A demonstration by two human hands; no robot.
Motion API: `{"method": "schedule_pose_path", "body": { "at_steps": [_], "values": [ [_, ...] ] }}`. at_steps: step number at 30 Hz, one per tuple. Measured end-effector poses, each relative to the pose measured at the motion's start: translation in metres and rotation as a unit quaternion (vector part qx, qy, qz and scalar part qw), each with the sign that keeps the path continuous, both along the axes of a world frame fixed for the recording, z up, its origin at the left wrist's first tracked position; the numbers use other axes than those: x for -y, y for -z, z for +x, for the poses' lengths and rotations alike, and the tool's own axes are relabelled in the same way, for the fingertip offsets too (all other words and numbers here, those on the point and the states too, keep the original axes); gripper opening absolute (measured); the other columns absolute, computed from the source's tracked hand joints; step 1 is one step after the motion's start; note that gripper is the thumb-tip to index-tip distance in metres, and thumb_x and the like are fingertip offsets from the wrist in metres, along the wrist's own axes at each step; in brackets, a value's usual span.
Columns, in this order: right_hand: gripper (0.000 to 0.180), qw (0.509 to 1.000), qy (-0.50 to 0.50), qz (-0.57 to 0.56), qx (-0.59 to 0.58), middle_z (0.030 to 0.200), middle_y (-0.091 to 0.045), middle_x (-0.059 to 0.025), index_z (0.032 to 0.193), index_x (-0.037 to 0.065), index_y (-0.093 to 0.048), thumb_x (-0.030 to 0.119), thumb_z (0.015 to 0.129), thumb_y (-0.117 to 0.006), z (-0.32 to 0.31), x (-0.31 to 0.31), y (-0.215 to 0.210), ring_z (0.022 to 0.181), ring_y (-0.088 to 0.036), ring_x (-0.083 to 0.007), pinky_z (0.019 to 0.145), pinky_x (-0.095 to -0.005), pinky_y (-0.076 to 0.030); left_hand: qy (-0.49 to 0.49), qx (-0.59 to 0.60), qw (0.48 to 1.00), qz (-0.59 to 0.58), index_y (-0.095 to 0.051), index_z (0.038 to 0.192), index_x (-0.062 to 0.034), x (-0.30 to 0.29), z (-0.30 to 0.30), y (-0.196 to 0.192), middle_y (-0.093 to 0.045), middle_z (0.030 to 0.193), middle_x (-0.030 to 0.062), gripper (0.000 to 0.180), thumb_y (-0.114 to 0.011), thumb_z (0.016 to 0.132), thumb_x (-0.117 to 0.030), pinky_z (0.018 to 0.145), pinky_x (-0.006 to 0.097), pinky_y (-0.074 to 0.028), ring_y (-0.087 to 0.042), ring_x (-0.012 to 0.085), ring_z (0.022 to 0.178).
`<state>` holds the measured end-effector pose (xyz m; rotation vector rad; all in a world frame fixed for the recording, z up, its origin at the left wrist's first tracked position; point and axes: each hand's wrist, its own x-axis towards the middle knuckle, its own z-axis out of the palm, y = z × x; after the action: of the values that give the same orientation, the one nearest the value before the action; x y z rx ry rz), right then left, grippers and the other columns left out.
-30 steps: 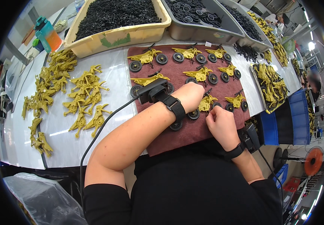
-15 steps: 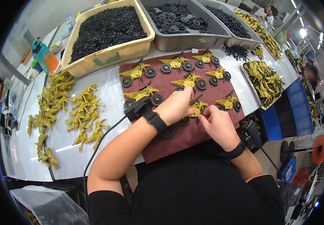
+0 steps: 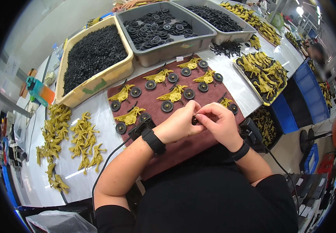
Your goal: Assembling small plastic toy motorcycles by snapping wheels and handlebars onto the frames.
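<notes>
Maroon cloth [image 3: 175, 161] bears yellow toy-bike bodies [image 3: 174, 93] and black wheels [image 3: 167, 106], and above it the left hand [image 3: 180, 125] and right hand [image 3: 223, 123] meet, pinching a small dark part [image 3: 194, 120] (mostly hidden).

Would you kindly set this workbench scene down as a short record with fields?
Hands: left hand and right hand close together over the cloth
Held: mostly hidden, unclear
Cloth: reddish-brown, bearing yellow bike-shaped pieces and black wheels
Cream bin: small black parts
Middle bin: grey, loose black wheels
Left of cloth: loose yellow pieces
Right of cloth: tray of yellow-and-black pieces
</notes>
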<state>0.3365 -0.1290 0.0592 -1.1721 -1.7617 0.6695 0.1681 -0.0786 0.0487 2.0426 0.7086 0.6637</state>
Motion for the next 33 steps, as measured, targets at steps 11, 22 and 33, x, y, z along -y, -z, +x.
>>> {"method": "schedule_pose_path", "body": {
  "at_steps": [11,22,33],
  "values": [
    [0.020,0.889,0.013,-0.236,-0.392,0.087,-0.061,-0.0043,0.109,-0.003,-0.057,0.002,0.090,-0.059,0.075,-0.008,0.008,0.075,-0.061,-0.0100,0.069,-0.0225,-0.052,0.059,-0.071,0.979,-0.180,-0.057,0.106,0.0007,-0.028,0.040,-0.017,-0.062,0.074,0.0027,0.028,-0.067,0.088,-0.018,0.053,0.024,-0.046,-0.056,0.0077,0.062],
    [0.010,0.958,0.170,-0.180,-0.147,0.087,-0.068,-0.0055,0.091,0.000,-0.071,0.001,0.082,-0.069,0.115,0.018,0.031,0.081,-0.065,-0.0119,0.072,-0.0240,-0.050,-0.052,-0.223,0.973,0.024,-0.062,0.087,0.0043,-0.043,0.100,0.010,-0.066,0.082,0.0219,0.017,-0.062,0.084,-0.013,0.075,0.042,-0.052,-0.065,0.0375,0.085],
    [0.012,0.973,0.158,-0.023,0.167,0.081,-0.064,-0.0104,0.089,0.002,-0.068,0.003,0.077,-0.070,0.099,0.030,0.039,0.074,-0.063,-0.0242,0.066,-0.0318,-0.051,-0.072,-0.248,0.965,0.054,-0.060,0.083,0.0050,-0.044,0.100,0.020,-0.064,0.083,0.0249,0.015,-0.060,0.084,-0.010,0.076,0.045,-0.050,-0.063,0.0402,0.085]
  ]
}}
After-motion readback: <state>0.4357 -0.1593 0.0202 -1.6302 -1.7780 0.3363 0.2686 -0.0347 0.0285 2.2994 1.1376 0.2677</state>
